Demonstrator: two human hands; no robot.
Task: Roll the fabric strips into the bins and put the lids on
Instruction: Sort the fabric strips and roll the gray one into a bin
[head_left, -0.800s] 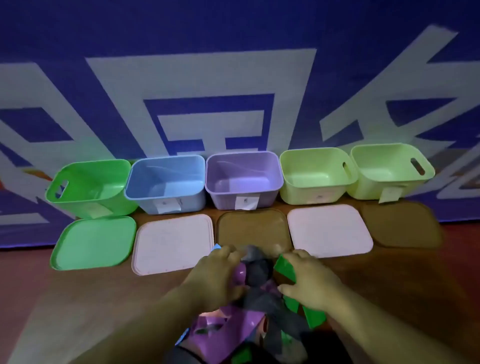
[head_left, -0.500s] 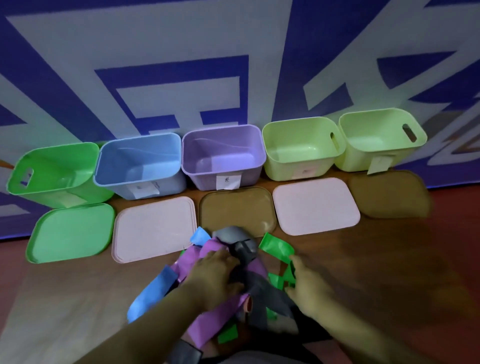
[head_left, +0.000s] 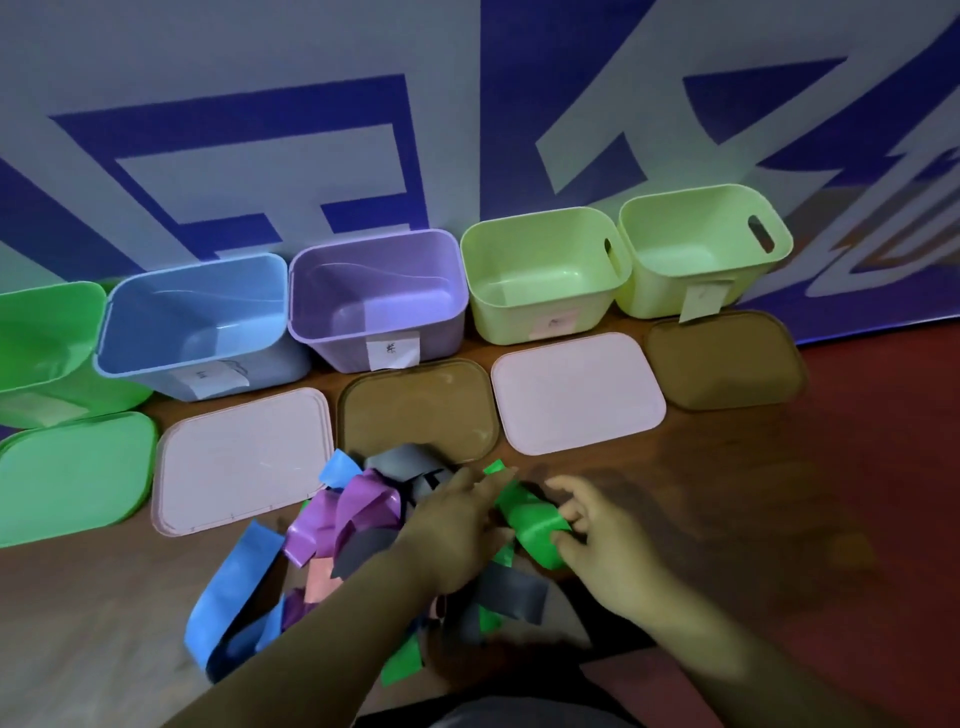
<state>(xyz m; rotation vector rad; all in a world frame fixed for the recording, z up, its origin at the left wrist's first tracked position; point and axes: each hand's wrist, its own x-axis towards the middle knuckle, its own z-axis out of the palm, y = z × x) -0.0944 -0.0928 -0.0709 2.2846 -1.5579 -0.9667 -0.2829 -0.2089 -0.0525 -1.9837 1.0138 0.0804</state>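
A tangled pile of fabric strips lies on the wooden floor in front of me: blue (head_left: 234, 587), purple (head_left: 345, 512), grey (head_left: 511, 592) and green. My right hand (head_left: 602, 545) pinches the green strip (head_left: 530, 519) at its near end. Across the pile, my left hand (head_left: 457, 525) reaches with fingers on the same green strip's far end. Several open bins stand in a row by the wall: green (head_left: 47, 343), blue (head_left: 197, 322), purple (head_left: 379, 296) and two pale green (head_left: 540, 275) (head_left: 701, 249). All bins look empty.
A lid lies flat in front of each bin: green (head_left: 67, 478), pink (head_left: 244, 457), brown (head_left: 415, 405), pink (head_left: 576, 389), brown (head_left: 722, 364). A blue-and-white printed banner (head_left: 363, 130) backs the bins. Red floor (head_left: 883, 493) spreads to the right.
Both hands have shifted right from the pile's middle onto the green strip. The camera view has tilted down and drifted, so bins sit further left.
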